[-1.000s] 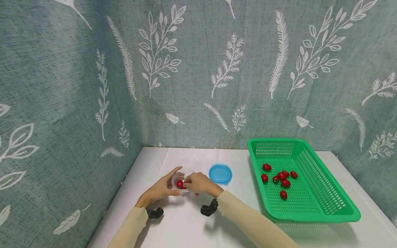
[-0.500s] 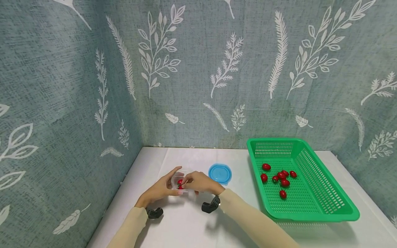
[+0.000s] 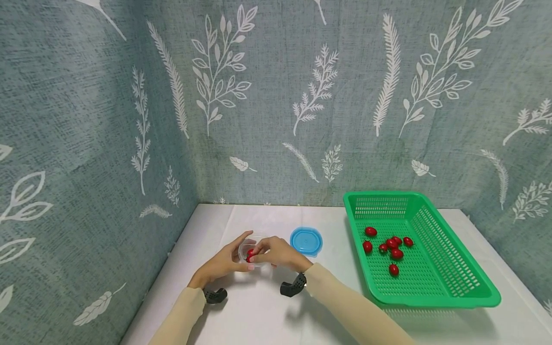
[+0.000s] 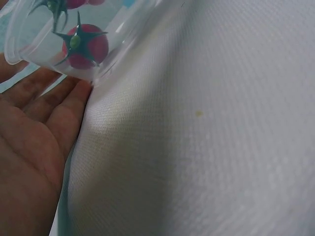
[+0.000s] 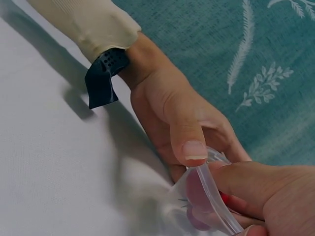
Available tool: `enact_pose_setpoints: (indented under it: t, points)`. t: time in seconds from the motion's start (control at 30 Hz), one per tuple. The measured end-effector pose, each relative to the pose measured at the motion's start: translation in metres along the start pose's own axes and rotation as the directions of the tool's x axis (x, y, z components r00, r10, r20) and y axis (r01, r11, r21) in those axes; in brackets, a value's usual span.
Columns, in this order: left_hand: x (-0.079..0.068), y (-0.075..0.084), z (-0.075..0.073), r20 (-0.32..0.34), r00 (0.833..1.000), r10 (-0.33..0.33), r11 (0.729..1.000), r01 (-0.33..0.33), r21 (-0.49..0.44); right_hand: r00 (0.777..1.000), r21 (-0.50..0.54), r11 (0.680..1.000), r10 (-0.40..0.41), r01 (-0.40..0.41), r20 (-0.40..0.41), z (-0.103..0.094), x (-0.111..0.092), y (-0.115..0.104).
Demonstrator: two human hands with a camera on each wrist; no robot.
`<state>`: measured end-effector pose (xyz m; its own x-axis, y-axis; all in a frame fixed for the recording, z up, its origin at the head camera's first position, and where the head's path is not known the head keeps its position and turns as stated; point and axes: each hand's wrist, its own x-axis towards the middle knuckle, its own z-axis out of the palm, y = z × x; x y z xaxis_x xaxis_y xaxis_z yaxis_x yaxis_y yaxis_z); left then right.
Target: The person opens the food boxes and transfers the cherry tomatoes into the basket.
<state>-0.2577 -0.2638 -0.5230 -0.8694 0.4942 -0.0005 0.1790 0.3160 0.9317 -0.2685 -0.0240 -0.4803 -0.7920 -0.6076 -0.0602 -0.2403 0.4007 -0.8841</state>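
My left hand grips a small clear plastic container from its left side, thumb in front and fingers behind. Through its wall in the left wrist view, a red cherry tomato with a green star-shaped stem cap shows, with parts of others above it. My right hand reaches over the rim, and its thumb and forefinger pinch a cherry tomato inside. In the right wrist view, the right hand crosses the container rim, opposite the left thumb; its fingertips are partly hidden.
Right of the container, a blue lid lies on the white tablecloth. A green plastic basket stands at the right, with several cherry tomatoes on its floor. Patterned cloth walls the back and left sides.
Inside the container, my right fingers have shifted and spread around the tomato, which has turned and now shows between them. My left hand and the container stay where they were.
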Motion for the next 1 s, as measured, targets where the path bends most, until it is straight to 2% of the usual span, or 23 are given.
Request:
enact_pose_setpoints:
  t: [0.37,0.63,0.87,1.0]
  points:
    - [0.0,-0.001,0.001,0.01,1.0,0.01,1.0,-0.009,-0.028,1.0,0.041,0.999,-0.021,0.021,0.012,-0.002,-0.002,0.002]
    - [0.0,0.002,0.001,-0.019,1.0,-0.014,1.0,0.014,0.026,0.998,-0.038,0.999,-0.016,0.014,-0.062,-0.005,-0.004,0.001]
    - [-0.001,0.004,0.0,-0.039,0.998,-0.04,0.999,0.041,0.019,0.988,-0.103,0.992,-0.086,0.072,-0.132,-0.009,-0.007,0.003]
    - [-0.001,0.003,0.0,-0.049,0.998,-0.037,0.999,0.037,0.01,0.981,-0.121,0.985,-0.136,0.12,-0.14,-0.014,-0.011,-0.002]
